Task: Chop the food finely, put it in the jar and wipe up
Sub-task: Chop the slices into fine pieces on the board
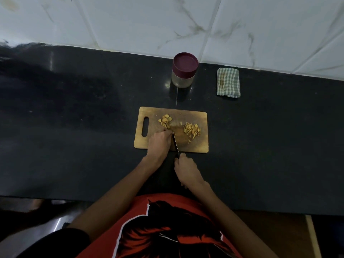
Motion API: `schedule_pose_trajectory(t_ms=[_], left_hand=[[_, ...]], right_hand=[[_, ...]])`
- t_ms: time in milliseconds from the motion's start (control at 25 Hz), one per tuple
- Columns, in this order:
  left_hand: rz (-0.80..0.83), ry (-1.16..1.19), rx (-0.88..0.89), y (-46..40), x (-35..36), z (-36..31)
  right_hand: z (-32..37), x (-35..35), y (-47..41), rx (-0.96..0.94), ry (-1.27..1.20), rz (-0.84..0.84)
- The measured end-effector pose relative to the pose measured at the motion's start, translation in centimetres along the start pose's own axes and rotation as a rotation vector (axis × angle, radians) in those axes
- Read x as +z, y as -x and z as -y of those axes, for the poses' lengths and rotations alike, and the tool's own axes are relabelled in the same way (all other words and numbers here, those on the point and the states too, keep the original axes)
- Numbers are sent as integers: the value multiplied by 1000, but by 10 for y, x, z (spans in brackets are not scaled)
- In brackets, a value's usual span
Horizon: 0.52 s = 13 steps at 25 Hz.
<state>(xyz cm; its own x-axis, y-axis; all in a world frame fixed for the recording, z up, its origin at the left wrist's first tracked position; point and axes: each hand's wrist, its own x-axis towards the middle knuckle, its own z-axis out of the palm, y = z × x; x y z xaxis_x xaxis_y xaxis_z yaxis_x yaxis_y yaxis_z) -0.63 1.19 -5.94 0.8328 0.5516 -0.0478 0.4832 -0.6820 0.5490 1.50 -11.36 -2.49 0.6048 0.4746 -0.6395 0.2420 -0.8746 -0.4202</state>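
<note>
White marble-veined wall tiles (130,21) at back, then one long black speckled stone counter (74,108), glossy. One rectangular wooden cutting board (193,146) with rounded corners and a slot handle on its left end, surface worn and stained. One person in a red printed shirt (167,229), two bare hands. Left hand (160,140) rests on the board, fingers curled down onto food beside the blade. Right hand (186,170) is off the board's near edge, fist wrapped round the handle of one thin dark knife (175,143), tip on the board. One folded green-white checked cloth (228,82), stained, near the wall. One clear round jar (184,70) with maroon lid on, behind the board. Two yellowish food piles on the board: chunky slices (165,121) at left, thin slivers (192,130) at right, few stray bits.
</note>
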Motion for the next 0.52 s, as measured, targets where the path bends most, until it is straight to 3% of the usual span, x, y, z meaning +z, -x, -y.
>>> schedule_pose_trajectory(t_ms=[280,520], left_hand=[[-15,26,-26,-1,-1,-3],[-66,275,-16,-4,-7,-25]], right_hand=[[-6,-12,-3,46,-107,-145],[-15,-19,4,25,-149,-150]])
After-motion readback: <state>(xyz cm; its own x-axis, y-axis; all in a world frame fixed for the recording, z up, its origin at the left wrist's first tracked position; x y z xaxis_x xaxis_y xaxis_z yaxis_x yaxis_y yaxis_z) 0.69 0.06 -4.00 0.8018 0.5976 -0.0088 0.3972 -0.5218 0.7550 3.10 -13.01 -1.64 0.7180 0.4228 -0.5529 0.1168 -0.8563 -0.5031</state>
